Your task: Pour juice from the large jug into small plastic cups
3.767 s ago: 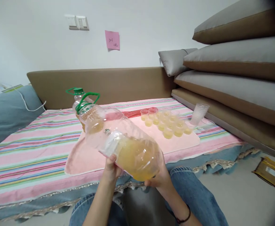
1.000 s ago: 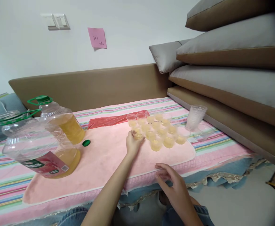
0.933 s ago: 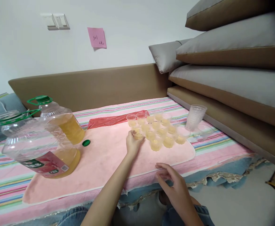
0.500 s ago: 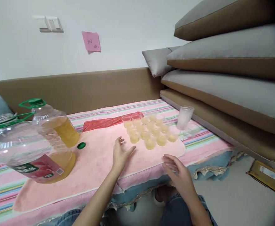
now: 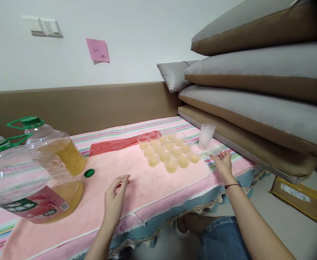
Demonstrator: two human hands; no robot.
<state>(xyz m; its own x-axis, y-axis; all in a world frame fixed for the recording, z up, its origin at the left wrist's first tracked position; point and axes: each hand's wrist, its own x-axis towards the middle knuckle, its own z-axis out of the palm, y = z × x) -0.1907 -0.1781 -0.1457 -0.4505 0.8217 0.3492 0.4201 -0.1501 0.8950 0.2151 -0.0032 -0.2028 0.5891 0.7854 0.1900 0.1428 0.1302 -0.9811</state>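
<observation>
My left hand [image 5: 115, 198] hovers over the pink mat [image 5: 93, 206], fingers curled and thumb tip by the fingertips, with nothing visible in it. To the right, my right hand [image 5: 223, 166] reaches to the crumpled clear plastic wrapper [image 5: 215, 147] beside a stack of clear plastic cups [image 5: 206, 136]. Its thumb and fingers are apart; whether they touch the wrapper I cannot tell. Several clear cups of yellow juice [image 5: 171, 166] stand in close rows on the mat's right part. On the left are an uncapped big juice bottle [image 5: 39, 206] and a capped one [image 5: 63, 155], both partly full.
A green bottle cap [image 5: 89, 173] lies on the mat near the bottles. Behind the cups runs a red plastic bag [image 5: 115, 143]. Stacked grey-brown cushions [image 5: 250, 83] rise at the right. A yellow-wrapped parcel [image 5: 296, 195] lies on the floor.
My right hand has moved right and forward, from the mat's front edge to the wrapper by the cup stack. My left hand has drawn back left from the filled cups and curled.
</observation>
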